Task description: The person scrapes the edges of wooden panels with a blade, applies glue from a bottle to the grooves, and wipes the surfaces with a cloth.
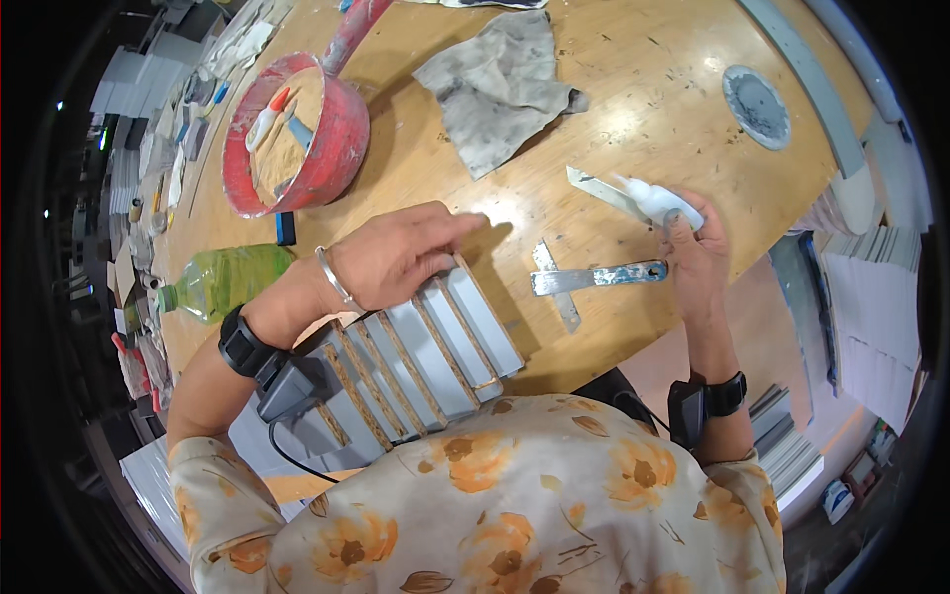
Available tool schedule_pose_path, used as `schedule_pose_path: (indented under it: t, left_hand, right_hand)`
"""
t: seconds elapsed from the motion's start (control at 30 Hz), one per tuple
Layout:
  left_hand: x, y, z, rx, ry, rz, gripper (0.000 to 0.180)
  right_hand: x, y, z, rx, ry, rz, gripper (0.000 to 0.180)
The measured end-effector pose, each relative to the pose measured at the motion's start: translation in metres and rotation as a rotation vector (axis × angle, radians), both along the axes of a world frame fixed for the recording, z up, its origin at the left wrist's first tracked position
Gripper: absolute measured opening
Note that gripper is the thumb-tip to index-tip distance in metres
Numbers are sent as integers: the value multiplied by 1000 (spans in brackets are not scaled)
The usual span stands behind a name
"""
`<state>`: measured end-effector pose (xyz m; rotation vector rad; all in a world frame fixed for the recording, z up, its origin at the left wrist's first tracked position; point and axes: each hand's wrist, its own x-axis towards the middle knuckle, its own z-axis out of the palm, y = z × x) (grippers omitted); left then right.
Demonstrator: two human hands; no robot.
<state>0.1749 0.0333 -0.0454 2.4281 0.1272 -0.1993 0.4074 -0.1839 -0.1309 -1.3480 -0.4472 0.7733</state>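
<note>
My left hand [391, 259] lies over the far edge of a row of grey boards [435, 337] with rough brown edges, standing against my front. Its index finger stretches out to the right past the boards, and the thumb is by their top edge. My right hand [699, 252] is closed around a small white squeeze bottle [657, 202], its nozzle pointing left. A pale flat strip [600, 190] sticks out beside the nozzle; whether the hand holds it too, I cannot tell. Just left of that hand, a putty knife [599, 277] with a worn blue handle lies across a flat metal blade [560, 287].
A red pan [346, 148] of tan powder, with a red-tipped bottle [267, 119] in it, stands at the far left. Nearer lies a green-filled plastic bottle [233, 279]. A stained grey cloth [500, 84] is at the back, a grey-smeared dish [757, 107] at the right.
</note>
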Motion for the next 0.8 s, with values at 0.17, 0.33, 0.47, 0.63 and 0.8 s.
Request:
schedule_pose_path:
  t: [0.17,0.33,0.47,0.63,0.8]
  left_hand:
    - [4,5,-7,-169,201,167,21]
    - [5,6,-12,-329,380,373,18]
    - [13,9,-11,-342,473,403,16]
    - [15,11,-13,-409,485,422,16]
    - [21,9,-7,-375,558,415,16]
  right_hand:
    - [0,0,-6,41,55,-39,29]
    - [2,-1,-10,33,40,-30,30]
    - [2,0,-11,54,30,-6,30]
    - [1,1,-10,56,29,-1,28]
    - [0,2,-7,36,12,4,26]
